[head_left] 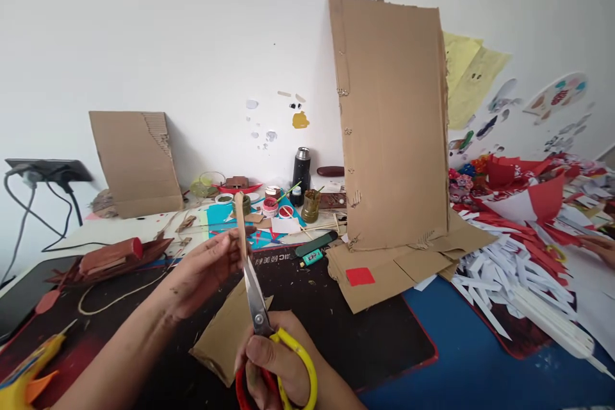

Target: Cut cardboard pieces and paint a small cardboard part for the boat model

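My left hand [211,272] pinches a narrow strip of cardboard [241,221], held upright above the dark mat. In my right hand [276,359] is a pair of scissors [257,301] with yellow and red handles, fingers through the loops. The blades point up and meet the lower end of the strip, close to my left fingertips. Whether they bite into the strip, I cannot tell. Below both hands a loose piece of cardboard [223,333] lies on the mat [336,339].
A tall cardboard panel [391,122] leans on the wall above flat cardboard pieces [384,278]. Paint jars [270,207] and a black flask [302,170] stand behind. A yellow glue gun [33,365] lies left, white paper strips [500,275] right. Another person's hand [601,250] shows far right.
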The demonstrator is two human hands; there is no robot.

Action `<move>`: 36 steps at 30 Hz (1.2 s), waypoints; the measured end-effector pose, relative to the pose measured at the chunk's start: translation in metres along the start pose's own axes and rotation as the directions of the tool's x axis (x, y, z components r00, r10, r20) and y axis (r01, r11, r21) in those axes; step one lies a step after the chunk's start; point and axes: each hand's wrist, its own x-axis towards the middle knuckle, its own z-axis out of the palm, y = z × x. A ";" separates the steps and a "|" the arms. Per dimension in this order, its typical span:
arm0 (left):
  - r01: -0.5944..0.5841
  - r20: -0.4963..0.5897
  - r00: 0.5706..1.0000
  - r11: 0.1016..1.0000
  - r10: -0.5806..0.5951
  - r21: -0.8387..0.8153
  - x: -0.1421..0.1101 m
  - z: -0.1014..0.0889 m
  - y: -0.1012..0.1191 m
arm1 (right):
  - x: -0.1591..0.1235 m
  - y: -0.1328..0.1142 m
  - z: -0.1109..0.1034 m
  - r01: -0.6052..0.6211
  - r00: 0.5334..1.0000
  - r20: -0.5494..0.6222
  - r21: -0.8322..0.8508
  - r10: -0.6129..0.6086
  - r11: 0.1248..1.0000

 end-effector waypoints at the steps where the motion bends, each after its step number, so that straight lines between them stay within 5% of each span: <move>1: 0.000 -0.055 0.998 1.000 -0.001 -0.019 -0.001 -0.001 0.000 | 0.001 0.004 -0.002 -0.005 1.000 0.008 -0.001 0.005 1.000; 7: -0.069 -0.214 0.975 0.995 0.054 -0.067 -0.004 -0.001 -0.004 | 0.012 0.032 -0.028 -0.018 0.998 0.055 -0.018 0.019 1.000; 13: -0.266 -0.419 0.882 0.962 0.214 -0.069 0.006 -0.006 0.003 | 0.009 0.040 -0.036 -0.022 0.998 0.055 -0.088 0.027 0.996; 20: -0.304 -0.409 0.865 0.952 0.291 0.034 -0.010 -0.001 -0.003 | 0.002 0.029 -0.038 -0.046 0.993 0.112 -0.017 0.047 0.999; 25: -0.257 -0.344 0.899 0.963 0.271 0.086 -0.026 0.003 -0.014 | -0.002 0.007 -0.042 0.007 1.000 -0.028 -0.082 -0.009 0.997; 31: -0.223 -0.338 0.909 0.970 0.243 0.098 -0.038 0.005 -0.021 | -0.006 -0.009 -0.034 -0.066 0.974 -0.228 -0.246 0.009 0.967; 36: -0.183 -0.326 0.922 0.977 0.209 0.110 -0.040 0.004 -0.028 | 0.001 -0.006 -0.021 -0.012 0.961 -0.268 -0.259 -0.059 0.966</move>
